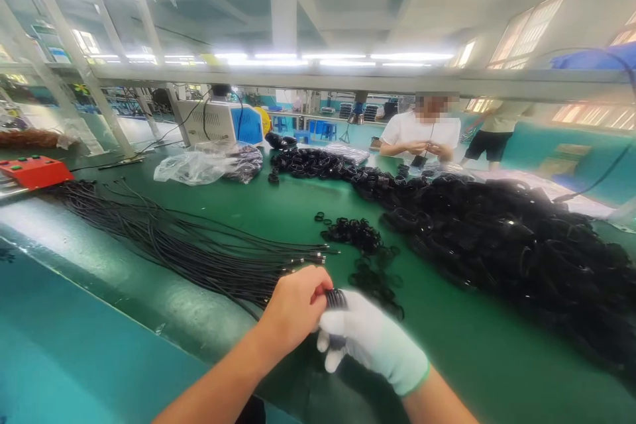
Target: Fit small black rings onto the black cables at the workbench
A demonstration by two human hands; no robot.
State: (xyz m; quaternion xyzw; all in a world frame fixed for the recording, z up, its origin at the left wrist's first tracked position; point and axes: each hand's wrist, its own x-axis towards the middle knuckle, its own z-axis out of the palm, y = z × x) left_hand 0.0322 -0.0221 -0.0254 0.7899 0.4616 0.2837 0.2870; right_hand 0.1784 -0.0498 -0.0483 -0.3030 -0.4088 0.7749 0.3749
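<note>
My right hand [370,338], in a white glove, is wrapped around a small coiled black cable [336,298]. Its stacked loops show above the gloved fingers. My bare left hand [297,299] is closed against the left side of this coil, with thumb and fingertips pinched at its edge; exactly what lies between them is partly hidden. Just beyond the left hand, a long bundle of straight black cables [199,255] stretches across the green table, with shiny metal ends near my knuckles. Small black rings [352,233] are piled past my hands.
A large heap of coiled black cables [497,245] covers the table's right side. Clear plastic bags [199,164] and a blue-and-white machine [223,122] stand at the back. A red control box [37,171] is at left. A person [422,132] sits opposite.
</note>
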